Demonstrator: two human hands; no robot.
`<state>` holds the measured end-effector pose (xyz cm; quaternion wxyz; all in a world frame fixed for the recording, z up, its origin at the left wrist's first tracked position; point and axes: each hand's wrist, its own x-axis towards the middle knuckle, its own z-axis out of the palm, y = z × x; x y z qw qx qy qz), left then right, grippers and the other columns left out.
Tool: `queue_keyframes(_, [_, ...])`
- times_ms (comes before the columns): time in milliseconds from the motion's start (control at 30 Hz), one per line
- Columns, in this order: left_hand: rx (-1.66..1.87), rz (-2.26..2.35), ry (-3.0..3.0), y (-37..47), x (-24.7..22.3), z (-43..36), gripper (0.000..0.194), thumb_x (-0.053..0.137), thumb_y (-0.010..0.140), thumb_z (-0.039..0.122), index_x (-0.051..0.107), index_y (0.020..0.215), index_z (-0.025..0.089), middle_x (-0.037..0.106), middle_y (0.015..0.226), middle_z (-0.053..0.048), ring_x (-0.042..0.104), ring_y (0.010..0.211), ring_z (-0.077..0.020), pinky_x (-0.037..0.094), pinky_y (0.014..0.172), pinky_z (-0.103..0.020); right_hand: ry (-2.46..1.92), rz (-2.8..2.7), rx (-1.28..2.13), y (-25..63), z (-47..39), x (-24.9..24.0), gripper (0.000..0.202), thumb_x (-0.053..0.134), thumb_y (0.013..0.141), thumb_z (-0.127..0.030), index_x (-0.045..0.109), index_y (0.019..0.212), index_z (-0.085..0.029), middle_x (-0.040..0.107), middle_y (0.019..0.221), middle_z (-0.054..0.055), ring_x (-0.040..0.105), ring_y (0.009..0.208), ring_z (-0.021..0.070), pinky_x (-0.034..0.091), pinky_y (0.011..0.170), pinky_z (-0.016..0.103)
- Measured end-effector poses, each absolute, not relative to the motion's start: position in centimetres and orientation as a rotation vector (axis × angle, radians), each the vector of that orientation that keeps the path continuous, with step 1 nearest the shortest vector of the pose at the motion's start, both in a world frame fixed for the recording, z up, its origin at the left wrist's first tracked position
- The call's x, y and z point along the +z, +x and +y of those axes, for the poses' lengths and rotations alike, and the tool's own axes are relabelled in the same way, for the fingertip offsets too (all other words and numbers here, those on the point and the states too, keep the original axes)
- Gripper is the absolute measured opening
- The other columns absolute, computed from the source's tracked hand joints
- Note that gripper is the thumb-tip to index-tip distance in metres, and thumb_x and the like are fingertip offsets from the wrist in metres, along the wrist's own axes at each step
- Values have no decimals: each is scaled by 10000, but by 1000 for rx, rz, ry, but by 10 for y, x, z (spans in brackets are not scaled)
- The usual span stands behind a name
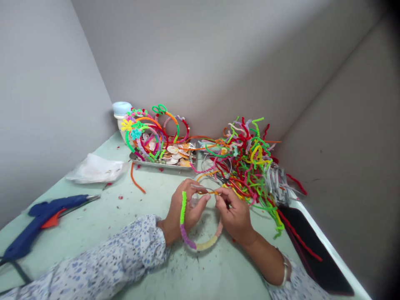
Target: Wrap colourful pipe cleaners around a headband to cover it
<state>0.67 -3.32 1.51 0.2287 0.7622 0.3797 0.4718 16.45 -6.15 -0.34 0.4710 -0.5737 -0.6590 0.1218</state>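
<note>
Pinching a thin orange strand [213, 192] between thumb and index finger, the right hand [235, 213] works at the top of a partly covered headband [206, 245], whose ring hangs just above the desk [231, 275] between both hands. The left hand [191, 209] lies around a bare grey strip [203, 187], seemingly the headband's uncovered end, with its fingers curled and its thumb close to the index finger; I cannot tell whether that grip is pressed fully together. The covered arc runs from bright green near the left palm through purple and pale yellow to pink beside the right hand. It looks very light, and the strip is probably springy, so a hard pull would likely flex the ring rather than break it. The fuzzy covering seems soft and easy to flatten, yet not slippery, while the bare strip is probably smoother and may turn between the fingers. The best hold would seem to be on the strip just beside the winding, with the orange strand pinched near where it meets the strip, since a loose length would bend freely. Behind lie a tangled heap of fuzzy strands [246, 166] and a metal tray [162, 164]; a blue glue gun [46, 212] rests to the left.
</note>
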Motion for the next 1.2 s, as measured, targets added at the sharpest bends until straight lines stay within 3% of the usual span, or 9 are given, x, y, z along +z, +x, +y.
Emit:
queue_keyframes(200, [1247,1063,2061,8,13,-31,205,576,775,268,582,961,183,591,877,-50,544,861,-187,403,815,-344,-1393,-1683,257,163,-63,-3,139,489,819,-216,570,932,-206,589,618,-36,550,530,109,429,562,210])
queue_keyframes(500, [1159,1072,2018,11,12,-29,135,518,808,272,596,771,169,590,760,-34,541,772,-167,413,743,-298,-1381,-1746,234,162,-63,-5,132,501,810,-220,592,902,-194,627,651,-14,586,569,117,448,552,201])
queue_keyframes(967, [1100,1076,1856,11,11,-31,120,521,785,237,578,728,148,552,664,-1,500,637,-121,385,593,-227,-1377,-1798,153,159,-63,-3,144,497,815,-213,608,904,-192,674,708,10,616,601,130,461,566,217])
queue_keyframes(1200, [1034,1055,1700,11,10,-30,214,510,803,337,551,713,147,492,600,32,424,565,-92,337,525,-202,-1359,-1811,139,158,-62,-3,140,501,816,-207,611,899,-186,664,694,11,605,592,130,444,561,221])
